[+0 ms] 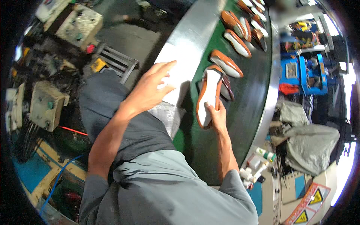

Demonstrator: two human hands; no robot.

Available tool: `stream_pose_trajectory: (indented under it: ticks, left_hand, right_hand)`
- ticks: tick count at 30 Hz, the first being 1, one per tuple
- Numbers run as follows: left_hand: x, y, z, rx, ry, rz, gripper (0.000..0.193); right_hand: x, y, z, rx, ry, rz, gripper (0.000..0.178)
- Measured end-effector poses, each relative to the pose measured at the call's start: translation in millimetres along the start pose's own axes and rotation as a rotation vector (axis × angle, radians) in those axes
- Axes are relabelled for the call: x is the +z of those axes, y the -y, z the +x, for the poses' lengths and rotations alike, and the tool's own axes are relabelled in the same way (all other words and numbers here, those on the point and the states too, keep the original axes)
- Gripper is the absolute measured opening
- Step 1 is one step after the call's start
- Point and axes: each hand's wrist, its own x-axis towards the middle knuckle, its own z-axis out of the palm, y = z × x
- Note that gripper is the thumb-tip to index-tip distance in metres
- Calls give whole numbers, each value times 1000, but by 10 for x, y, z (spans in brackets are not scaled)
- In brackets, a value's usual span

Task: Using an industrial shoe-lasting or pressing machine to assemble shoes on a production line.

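Observation:
My right hand [218, 114] grips a brown shoe [210, 88] near one end, thumb on its white underside, above the green conveyor belt [192, 144]. Empty and with its fingers apart, my left hand [152, 86] hovers by the metal edge [179, 52] of the conveyor, to the left of that shoe. Just beyond the held shoe lies another brown shoe [227, 63] with a white underside. A dark red glossy shoe [227, 87] is partly hidden behind the held one.
Several more shoes [237, 43] lie farther up the belt. Small bottles [257, 165] stand along the right side, near a grey cover [313, 144] and a blue rack [314, 73]. Machinery with a control box [48, 105] stands at left, by a metal stool [118, 62].

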Motion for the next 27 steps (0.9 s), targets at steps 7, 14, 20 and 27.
stream_pose_trajectory:
  ticks: [7,14,20,27]
  left_hand:
    - [-906,211,-278,281,-479,614,39]
    - [-1291,-564,-1915,22,-405,397,96]
    - [-1112,-227,-2042,-129,-713,292,119]
    - [-1008,-174,-2115,-124,-806,257,80]
  right_hand:
    - [1663,1045,-266,-401,561,-127,91]
    - [3211,1072,-158,-726,851,-15,104]
    - [3563,721,-418,-822,982,-5,98]
    - [3567,743,-481,-901,1003,-77,95]
